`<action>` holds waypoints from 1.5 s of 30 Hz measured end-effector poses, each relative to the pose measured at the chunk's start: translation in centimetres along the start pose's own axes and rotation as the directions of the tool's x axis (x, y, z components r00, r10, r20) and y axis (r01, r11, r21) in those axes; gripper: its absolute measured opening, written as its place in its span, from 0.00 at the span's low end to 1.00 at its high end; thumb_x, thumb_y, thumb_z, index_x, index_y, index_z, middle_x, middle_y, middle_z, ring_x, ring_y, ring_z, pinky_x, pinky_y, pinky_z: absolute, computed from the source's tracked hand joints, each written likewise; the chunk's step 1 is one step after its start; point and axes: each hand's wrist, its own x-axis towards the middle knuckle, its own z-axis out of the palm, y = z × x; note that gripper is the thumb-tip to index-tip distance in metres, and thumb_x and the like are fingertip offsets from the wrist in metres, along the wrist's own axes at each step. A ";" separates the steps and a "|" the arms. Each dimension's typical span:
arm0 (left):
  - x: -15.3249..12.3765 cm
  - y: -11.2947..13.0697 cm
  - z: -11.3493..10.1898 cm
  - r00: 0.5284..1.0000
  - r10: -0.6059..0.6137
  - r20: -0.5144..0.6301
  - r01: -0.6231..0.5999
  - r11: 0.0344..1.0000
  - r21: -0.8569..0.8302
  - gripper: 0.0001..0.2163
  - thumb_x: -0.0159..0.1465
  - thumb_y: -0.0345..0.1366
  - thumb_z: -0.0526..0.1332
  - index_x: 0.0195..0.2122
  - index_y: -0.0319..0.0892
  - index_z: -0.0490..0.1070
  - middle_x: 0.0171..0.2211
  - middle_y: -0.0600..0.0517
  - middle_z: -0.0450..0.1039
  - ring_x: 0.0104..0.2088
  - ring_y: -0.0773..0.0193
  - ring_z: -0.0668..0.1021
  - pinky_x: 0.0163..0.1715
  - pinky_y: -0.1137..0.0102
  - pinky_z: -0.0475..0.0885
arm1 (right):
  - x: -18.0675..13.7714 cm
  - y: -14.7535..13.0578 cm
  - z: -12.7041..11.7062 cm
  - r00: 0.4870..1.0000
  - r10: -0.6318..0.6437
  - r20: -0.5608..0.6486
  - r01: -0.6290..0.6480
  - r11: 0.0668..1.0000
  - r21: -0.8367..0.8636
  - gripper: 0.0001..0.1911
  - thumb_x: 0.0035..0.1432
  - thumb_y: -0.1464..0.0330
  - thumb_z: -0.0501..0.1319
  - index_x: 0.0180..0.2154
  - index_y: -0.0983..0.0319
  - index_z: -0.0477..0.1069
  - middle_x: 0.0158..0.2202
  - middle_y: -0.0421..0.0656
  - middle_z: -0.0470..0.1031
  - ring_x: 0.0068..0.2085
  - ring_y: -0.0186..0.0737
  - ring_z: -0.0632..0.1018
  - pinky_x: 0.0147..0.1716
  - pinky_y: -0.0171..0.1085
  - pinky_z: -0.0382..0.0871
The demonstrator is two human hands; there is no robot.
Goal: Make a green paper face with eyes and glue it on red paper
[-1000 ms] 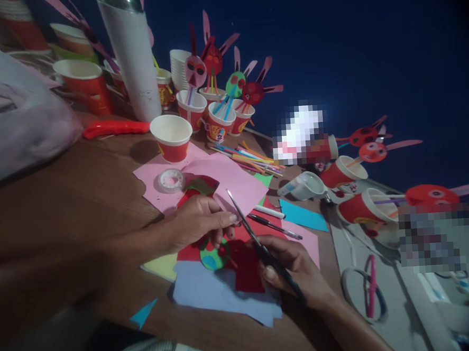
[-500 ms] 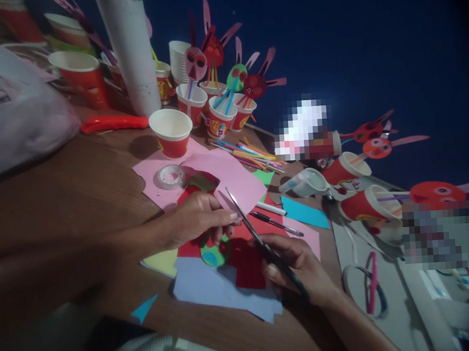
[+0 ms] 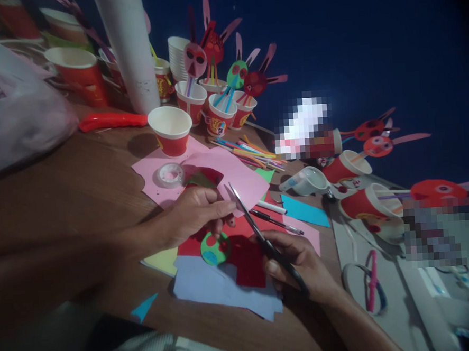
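My left hand [image 3: 197,215] pinches the edge of a pink sheet of paper [image 3: 247,181] between thumb and fingers. In my right hand [image 3: 303,264] is a pair of scissors with black handles [image 3: 284,268], their blades reaching up to the pink paper beside my left thumb. How far the blades are apart is hard to make out. Under my left fingers lies a green paper disc [image 3: 215,253] with red spots and a blue patch. It rests on red paper [image 3: 251,272], above a pale blue sheet [image 3: 203,286].
A roll of clear tape [image 3: 171,175] sits on pink paper, near a red-and-white paper cup [image 3: 171,129]. Coloured sticks [image 3: 249,152] and a black pen [image 3: 277,222] lie beyond my hands. Cups with paper rabbit faces [image 3: 237,73] stand behind. A white bag [image 3: 16,114] is at left.
My left hand has shifted slightly up and away from the green disc, which shows more now. The scissor tips have moved a little to the right along the pink paper.
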 end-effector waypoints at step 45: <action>-0.4 0.4 -0.3 0.997 0.073 0.005 -0.073 0.993 0.095 0.14 0.60 0.40 0.58 0.23 0.35 0.70 0.13 0.54 0.69 0.13 0.76 0.66 0.13 0.80 0.55 | -0.2 -0.7 0.2 1.000 0.012 -0.008 -0.012 0.999 -0.045 0.28 0.46 0.55 0.67 0.45 0.66 0.69 0.17 0.32 0.60 0.15 0.26 0.64 0.14 0.27 0.56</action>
